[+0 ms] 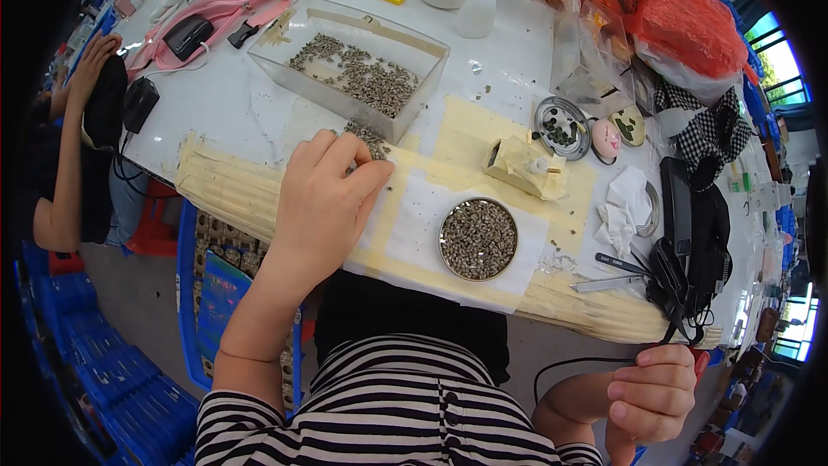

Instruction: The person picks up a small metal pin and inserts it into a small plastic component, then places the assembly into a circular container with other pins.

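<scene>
My left hand (323, 194) is at the front of the table, thumb and fingertips pinched together. It is beside a small heap of tiny metal parts (369, 140) at the near corner of a clear plastic tray (405, 125); whatever is between the fingertips is hidden. More of these parts lie loose inside the tray. To the right of this hand, a round tin (443, 250) full of the same small metal pieces sits on white paper. My right hand (653, 401) is off the table's front edge at the lower right, fingers curled in; I cannot make out what they hold.
A tape-wrapped block (526, 168) stands behind the tin. Tweezers (619, 264), black pouches (681, 250) and crumpled tissue (623, 211) lie to the right. A dish of dark pieces (576, 148) and a squeeze bottle (476, 13) stand farther back. Another person's arm (65, 164) is at left.
</scene>
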The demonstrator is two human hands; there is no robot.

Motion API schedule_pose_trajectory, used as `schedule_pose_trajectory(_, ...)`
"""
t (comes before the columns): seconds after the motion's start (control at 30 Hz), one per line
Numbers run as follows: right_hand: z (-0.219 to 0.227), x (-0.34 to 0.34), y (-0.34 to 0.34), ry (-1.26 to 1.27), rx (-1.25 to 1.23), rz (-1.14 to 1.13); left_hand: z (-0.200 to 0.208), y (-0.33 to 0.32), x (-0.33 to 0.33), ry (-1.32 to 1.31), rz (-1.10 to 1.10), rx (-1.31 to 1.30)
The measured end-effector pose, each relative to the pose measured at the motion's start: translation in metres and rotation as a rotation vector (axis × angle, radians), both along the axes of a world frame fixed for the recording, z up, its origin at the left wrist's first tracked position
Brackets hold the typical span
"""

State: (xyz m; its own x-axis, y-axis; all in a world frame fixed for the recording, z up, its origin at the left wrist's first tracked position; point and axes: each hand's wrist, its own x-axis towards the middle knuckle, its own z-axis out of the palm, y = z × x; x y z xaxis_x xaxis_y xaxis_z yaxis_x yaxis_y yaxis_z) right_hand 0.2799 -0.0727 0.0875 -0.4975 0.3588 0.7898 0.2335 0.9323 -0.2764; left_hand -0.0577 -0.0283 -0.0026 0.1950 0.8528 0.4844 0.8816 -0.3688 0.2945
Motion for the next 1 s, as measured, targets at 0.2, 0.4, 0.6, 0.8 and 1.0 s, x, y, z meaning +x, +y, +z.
schedule_pose_trajectory(0.2,-0.007,0.008,-0.009,-0.078,-0.076,-0.102,0.007,0.005,-0.002,0.106,-0.017,-0.045)
schedule_pose_trajectory(0.4,-0.016,0.007,0.003,-0.095,-0.071,-0.008,0.010,0.006,-0.004,0.010,-0.051,-0.001)
schedule_pose_trajectory(0.6,-0.035,-0.039,0.014,0.044,-0.267,-0.212,0.010,-0.003,0.014,-0.650,-0.266,-0.213)
schedule_pose_trajectory(0.8,-0.047,-0.077,0.046,-0.114,-0.269,-0.291,0.003,0.010,0.045,-1.336,-0.485,-0.599)
schedule_pose_trajectory(1.0,-0.076,-0.092,0.059,0.010,-0.311,-0.290,-0.009,0.015,0.050,-1.451,-0.512,-0.737)
